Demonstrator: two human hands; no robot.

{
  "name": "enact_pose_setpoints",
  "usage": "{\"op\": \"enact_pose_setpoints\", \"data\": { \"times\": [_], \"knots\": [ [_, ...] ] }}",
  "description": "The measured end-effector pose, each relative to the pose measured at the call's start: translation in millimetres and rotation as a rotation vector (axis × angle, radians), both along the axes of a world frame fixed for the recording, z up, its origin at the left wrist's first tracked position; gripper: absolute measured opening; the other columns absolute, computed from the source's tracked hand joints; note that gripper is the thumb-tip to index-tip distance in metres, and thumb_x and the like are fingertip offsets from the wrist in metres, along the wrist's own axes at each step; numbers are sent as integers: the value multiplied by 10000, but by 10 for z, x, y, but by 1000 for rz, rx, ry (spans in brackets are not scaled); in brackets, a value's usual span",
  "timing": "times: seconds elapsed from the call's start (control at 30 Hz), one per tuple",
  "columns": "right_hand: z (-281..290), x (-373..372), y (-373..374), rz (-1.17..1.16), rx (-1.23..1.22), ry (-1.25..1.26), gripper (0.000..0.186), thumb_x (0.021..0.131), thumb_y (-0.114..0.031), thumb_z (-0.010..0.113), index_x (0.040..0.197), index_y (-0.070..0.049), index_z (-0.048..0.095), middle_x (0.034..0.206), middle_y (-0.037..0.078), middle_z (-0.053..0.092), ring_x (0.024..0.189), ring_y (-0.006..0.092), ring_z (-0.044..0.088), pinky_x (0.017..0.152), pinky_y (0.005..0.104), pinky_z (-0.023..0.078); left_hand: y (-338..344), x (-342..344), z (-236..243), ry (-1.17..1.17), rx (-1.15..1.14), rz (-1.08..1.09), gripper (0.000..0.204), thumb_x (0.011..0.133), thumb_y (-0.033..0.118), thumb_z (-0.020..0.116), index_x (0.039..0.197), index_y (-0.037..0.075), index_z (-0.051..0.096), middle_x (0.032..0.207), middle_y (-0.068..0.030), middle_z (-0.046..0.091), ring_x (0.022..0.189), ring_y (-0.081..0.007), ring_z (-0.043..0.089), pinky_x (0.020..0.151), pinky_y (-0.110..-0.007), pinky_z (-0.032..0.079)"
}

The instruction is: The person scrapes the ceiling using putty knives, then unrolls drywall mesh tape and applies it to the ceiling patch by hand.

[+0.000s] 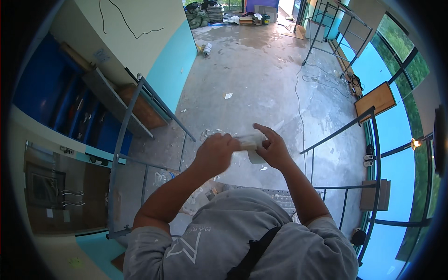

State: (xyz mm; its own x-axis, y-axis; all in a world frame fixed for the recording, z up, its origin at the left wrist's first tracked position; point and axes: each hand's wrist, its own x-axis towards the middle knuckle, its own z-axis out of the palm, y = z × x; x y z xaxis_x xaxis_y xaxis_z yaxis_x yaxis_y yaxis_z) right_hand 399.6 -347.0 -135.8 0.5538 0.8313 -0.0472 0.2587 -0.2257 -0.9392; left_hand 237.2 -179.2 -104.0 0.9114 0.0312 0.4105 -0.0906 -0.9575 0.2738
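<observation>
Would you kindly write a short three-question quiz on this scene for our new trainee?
1. What pale item is between the left hand and the right hand?
2. True or false: grey rails stand only on the person's left.
3. Where is the deep-blue unit? A) left B) straight ahead C) right

Key: 1. A roll-like item. 2. False; rails stand on the right too. 3. A.

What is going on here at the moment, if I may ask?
A person in a grey shirt has a pale, roll-like item out in front. The left hand is closed on one end; the right hand, index finger extended, is at the other. Metal rails stand on both sides, and scraps lie on the floor ahead. Blur hides the item's details.
</observation>
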Motion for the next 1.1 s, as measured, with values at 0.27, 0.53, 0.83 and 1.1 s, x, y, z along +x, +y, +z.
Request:
{"op": "enact_pose_setpoints", "data": {
  "times": [0.27, 0.53, 0.83, 1.1],
  "knots": [
    [0, 45, 169, -23, 83, -25, 636, 784, -23, 701, 1384, -59, 491, 1325, 152, 550, 836, 186, 675, 741, 288, 551, 235, -230, 90, 102, -105, 233, 260, 742, 80, 651, 1000, 61, 631, 885, -137, 628, 845, -344, 613, 754, -444, 505],
    [-294, -64, 460, 52, 79, 78, 594, 808, 32, 652, 1373, 24, 473, 1342, 155, 554, 936, 225, 681, 772, 299, 575, 807, -1071, -982, -16, -831, 867, 393, 850, 296, 708, 1099, 7, 617, 913, -165, 670, 840, -298, 636, 736, -406, 486],
    [-361, -507, 1217, 314, -138, 26, 608, 826, 25, 637, 1405, 22, 452, 1346, 174, 545, 932, 224, 662, 759, 307, 557, 1100, -3882, -2743, -1030, -1485, 1584, 343, 878, 309, 649, 1036, 8, 611, 932, -140, 646, 816, -271, 652, 699, -420, 520],
    [-653, -604, 1472, 369, -71, -16, 580, 780, 32, 671, 1336, 37, 506, 1289, 162, 588, 952, 222, 673, 788, 305, 570, 857, -5147, -3111, -1444, -1512, 1328, 237, 907, 180, 599, 1090, 29, 588, 1012, -127, 627, 935, -278, 630, 765, -418, 524]
  ]
}}
